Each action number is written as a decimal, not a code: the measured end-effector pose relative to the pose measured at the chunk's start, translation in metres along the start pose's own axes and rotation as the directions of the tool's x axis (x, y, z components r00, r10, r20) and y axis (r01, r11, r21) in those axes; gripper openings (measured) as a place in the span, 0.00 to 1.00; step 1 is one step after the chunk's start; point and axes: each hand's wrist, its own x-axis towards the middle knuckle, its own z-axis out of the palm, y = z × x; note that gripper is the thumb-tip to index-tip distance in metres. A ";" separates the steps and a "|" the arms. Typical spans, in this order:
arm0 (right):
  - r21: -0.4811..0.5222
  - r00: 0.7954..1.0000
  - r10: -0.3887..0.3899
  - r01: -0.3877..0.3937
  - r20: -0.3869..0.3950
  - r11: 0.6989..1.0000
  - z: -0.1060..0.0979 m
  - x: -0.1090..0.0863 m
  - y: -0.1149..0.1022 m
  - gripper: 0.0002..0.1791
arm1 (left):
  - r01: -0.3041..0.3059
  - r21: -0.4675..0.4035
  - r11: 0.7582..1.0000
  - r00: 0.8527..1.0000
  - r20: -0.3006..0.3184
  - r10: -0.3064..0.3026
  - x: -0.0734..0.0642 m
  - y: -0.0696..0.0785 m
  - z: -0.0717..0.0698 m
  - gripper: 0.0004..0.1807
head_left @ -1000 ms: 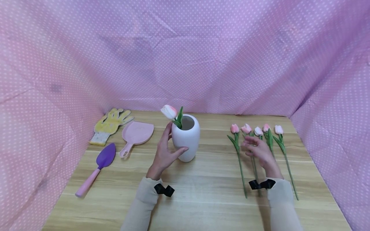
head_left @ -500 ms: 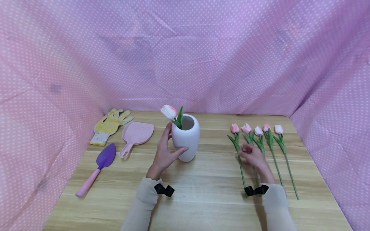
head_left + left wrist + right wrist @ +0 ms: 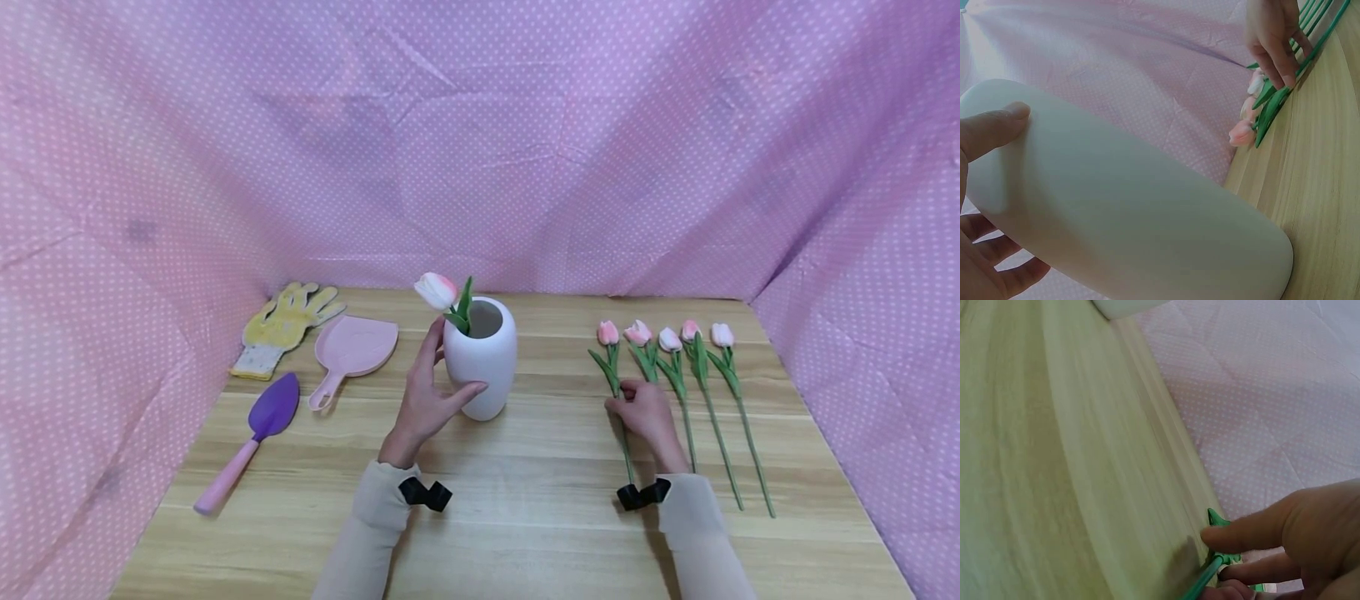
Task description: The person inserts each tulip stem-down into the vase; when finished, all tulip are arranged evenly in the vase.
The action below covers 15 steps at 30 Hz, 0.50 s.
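A white vase stands upright on the table, with one pink-and-white tulip leaning out of its mouth to the left. My left hand grips the vase's left side, thumb across the front; the left wrist view shows the thumb on the white wall. Over on the right, several tulips lie side by side. My right hand pinches the stem of the leftmost tulip, just below its leaves. In the right wrist view, thumb and fingers close about the green stem; the blossom is hidden there.
On the table's left side lie a yellow-and-white glove, a pink dustpan and a purple trowel with a pink handle. Pink dotted cloth hangs along the back and sides of the wooden table.
My right hand has moved left and down from over the middle tulips to the leftmost tulip's stem, and its fingers have closed there. The left hand and vase have stayed put.
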 end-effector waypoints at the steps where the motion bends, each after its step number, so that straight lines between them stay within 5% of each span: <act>1: -0.009 1.000 0.003 -0.003 -0.007 1.000 0.001 0.000 -0.001 0.28 | -0.002 0.001 1.000 1.000 0.000 0.002 0.000 0.000 0.000 0.58; 15: -0.046 0.999 -0.008 0.006 -0.044 0.999 0.000 0.001 -0.002 0.24 | 0.002 -0.019 1.000 1.000 -0.002 -0.002 -0.001 0.002 0.000 0.57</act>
